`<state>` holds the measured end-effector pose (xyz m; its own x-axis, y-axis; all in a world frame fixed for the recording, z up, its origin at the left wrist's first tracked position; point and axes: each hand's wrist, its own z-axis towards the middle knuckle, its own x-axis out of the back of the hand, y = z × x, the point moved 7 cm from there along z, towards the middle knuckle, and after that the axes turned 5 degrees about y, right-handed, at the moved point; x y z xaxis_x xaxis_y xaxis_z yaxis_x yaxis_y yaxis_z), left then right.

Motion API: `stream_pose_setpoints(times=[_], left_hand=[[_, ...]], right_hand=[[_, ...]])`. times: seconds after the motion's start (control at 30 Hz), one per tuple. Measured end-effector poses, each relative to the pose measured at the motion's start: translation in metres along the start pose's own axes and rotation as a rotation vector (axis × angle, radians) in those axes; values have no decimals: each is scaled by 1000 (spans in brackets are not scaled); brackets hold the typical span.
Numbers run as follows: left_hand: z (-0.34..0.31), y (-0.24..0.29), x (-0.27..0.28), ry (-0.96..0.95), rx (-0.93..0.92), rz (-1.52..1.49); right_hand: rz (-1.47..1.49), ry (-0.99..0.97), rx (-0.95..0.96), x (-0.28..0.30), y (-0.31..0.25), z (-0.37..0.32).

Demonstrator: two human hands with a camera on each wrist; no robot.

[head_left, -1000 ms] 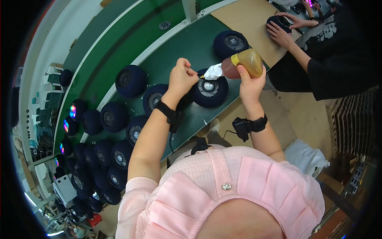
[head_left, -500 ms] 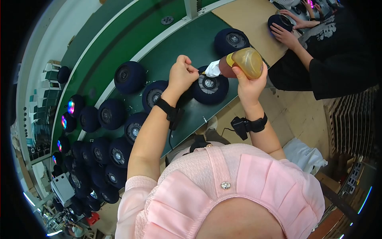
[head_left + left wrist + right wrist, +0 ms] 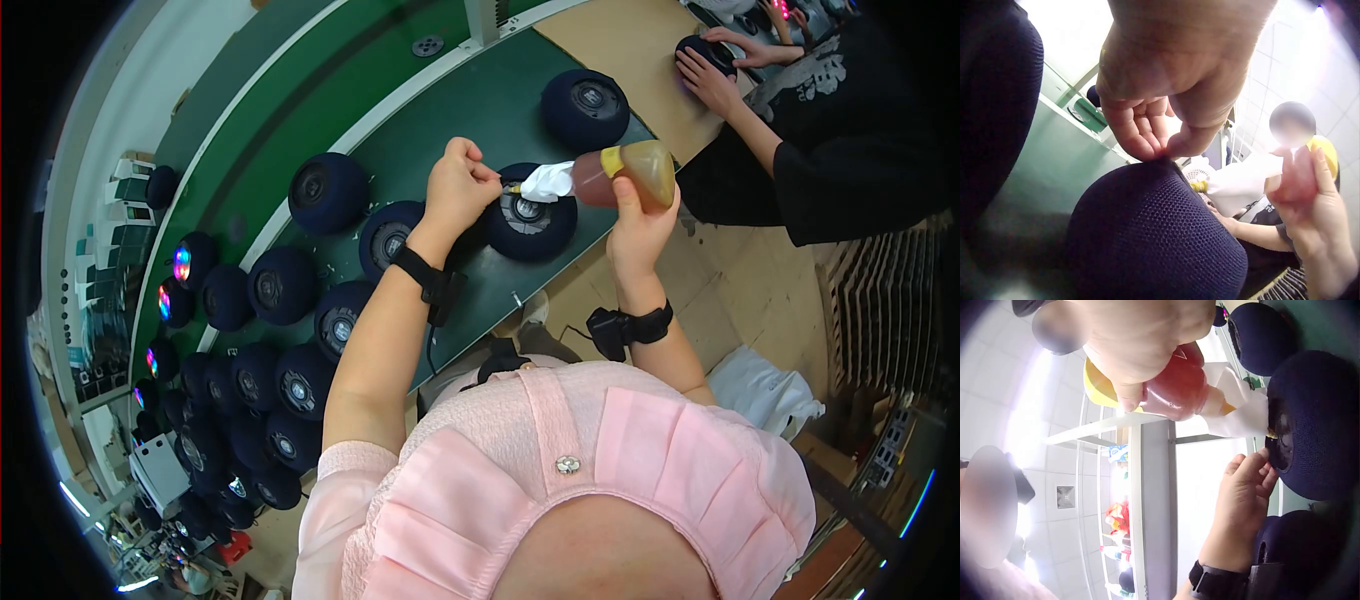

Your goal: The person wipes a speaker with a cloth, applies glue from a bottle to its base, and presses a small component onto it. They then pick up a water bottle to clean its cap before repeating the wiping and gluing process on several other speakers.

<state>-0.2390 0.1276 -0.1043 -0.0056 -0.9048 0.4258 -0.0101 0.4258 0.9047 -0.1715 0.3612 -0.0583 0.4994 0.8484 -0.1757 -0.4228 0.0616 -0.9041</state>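
A round speaker (image 3: 530, 240) in navy knit fabric sits on the green bench, its dark ringed end facing up. At the fabric's rim, the left hand (image 3: 462, 192) pinches the edge of the knit cover (image 3: 1160, 219) between thumb and fingertips. The right hand (image 3: 643, 235) grips a squeeze bottle (image 3: 597, 178) with reddish-brown liquid and a yellow band. White wrapping (image 3: 547, 183) surrounds the bottle's neck. Tilted sideways, the bottle has its narrow yellowish nozzle tip (image 3: 1270, 433) right at the speaker's rim, close by the left fingertips.
Another navy speaker (image 3: 585, 108) stands beyond the bottle, and several more crowd the bench (image 3: 450, 105) to the left, some with coloured lights. Across a brown board (image 3: 610, 45), another person (image 3: 830, 140) handles a speaker. A white bag (image 3: 765, 395) lies on the floor.
The right hand has shifted slightly right and the bottle now lies more level, its nozzle still by the rim. The left hand keeps its place at the fabric edge.
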Motion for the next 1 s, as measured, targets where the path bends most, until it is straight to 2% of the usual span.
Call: stream_pose_setpoints(times=[0.07,0.1,0.17,0.2,0.23,0.3,0.37,0.43,0.5,0.53,0.6,0.7,0.83,1.0], left_hand=[[0,1,1,2,-3,11],[0,1,1,3,-10,8],[-1,5,0,7,-21,6],[-3,8,-1,9,-30,45],[-4,11,-2,11,-40,83],[-11,18,-1,44,-83,121],[-25,29,1,76,-123,160],[-47,35,14,186,43,338],[-68,35,9,164,26,302],[-73,31,1,153,-57,354],[-77,19,-9,104,32,368],[-71,17,-7,151,56,368],[-59,26,-2,189,23,363],[-40,41,4,230,-149,519]], right_hand=[[300,39,-470,4,37,0],[306,39,-466,10,43,2],[549,167,-928,17,82,-16],[566,248,-1038,19,94,-24],[569,245,-1034,21,97,-25],[671,388,-1226,19,101,-42],[691,365,-1239,16,93,-46],[751,358,-1278,13,87,-53],[791,325,-1305,16,93,-64],[842,306,-1297,11,91,-67],[909,249,-1289,4,89,-67],[896,247,-1340,-2,84,-76],[900,261,-1307,-10,76,-74],[935,257,-1374,-21,69,-88]])
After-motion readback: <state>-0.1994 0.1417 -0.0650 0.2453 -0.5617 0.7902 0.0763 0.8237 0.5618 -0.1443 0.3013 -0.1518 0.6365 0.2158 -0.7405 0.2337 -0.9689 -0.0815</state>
